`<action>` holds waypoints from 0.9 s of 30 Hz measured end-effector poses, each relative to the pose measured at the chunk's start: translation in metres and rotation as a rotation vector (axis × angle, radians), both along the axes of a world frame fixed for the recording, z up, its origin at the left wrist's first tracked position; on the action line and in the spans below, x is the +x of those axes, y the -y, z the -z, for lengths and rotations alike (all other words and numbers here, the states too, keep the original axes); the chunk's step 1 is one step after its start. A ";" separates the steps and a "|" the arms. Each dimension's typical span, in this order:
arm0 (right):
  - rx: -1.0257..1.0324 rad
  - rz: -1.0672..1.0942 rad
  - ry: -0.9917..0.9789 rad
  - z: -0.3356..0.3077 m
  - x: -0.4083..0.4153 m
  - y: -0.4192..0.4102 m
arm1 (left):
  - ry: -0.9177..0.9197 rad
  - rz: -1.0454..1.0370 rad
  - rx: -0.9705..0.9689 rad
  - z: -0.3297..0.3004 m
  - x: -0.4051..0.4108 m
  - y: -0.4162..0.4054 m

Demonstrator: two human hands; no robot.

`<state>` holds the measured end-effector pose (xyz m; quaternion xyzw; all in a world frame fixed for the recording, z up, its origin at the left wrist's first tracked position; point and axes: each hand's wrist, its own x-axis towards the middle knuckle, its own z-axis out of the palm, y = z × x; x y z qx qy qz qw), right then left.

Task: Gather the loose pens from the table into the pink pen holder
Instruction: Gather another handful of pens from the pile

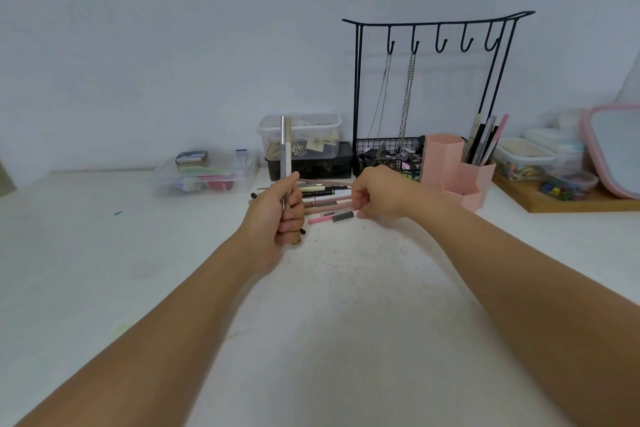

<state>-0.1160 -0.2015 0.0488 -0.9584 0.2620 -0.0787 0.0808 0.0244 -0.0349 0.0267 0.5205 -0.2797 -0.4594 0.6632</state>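
A heap of loose pens [320, 199] lies on the white table [346, 305], just left of the pink pen holder [453, 170]. The holder has several hexagonal cups, and its right cup has several pens [485, 140] standing in it. My left hand [280, 215] is closed around a silver and beige pen [285, 146] held upright above the heap. My right hand [377, 194] reaches into the right end of the heap, its fingertips pinching the end of a pink pen with a grey cap [344, 216]. The palm of that hand is hidden.
A black wire jewellery stand [429, 87] with chains rises behind the holder. Clear plastic boxes [299, 135] stand behind the heap, with another [204, 173] further left. On the right a wooden tray [568, 203] carries small containers, beside a pink-rimmed mirror [613, 152].
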 end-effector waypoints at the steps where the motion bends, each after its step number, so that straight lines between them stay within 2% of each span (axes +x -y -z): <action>1: -0.003 -0.007 -0.001 0.000 0.000 0.000 | -0.004 -0.004 0.002 0.000 0.001 0.000; 9: 0.036 -0.072 -0.065 0.000 0.004 -0.004 | 0.003 -0.012 0.039 0.001 0.000 0.000; 12: 0.077 -0.107 0.050 -0.012 0.002 -0.008 | 0.005 -0.008 0.032 0.001 -0.001 0.000; 17: 0.588 -0.179 0.399 -0.038 0.006 -0.033 | 0.042 -0.043 -0.007 0.004 -0.009 0.002; 21: 0.859 -0.207 0.557 -0.041 0.011 -0.047 | 0.070 -0.001 -0.009 0.005 -0.016 0.001; 23: 0.947 -0.200 0.602 -0.039 0.015 -0.048 | 0.046 0.030 -0.006 0.005 -0.018 0.000; 27: 0.928 -0.153 0.588 -0.033 0.016 -0.047 | 0.010 0.099 -0.016 0.005 -0.021 -0.001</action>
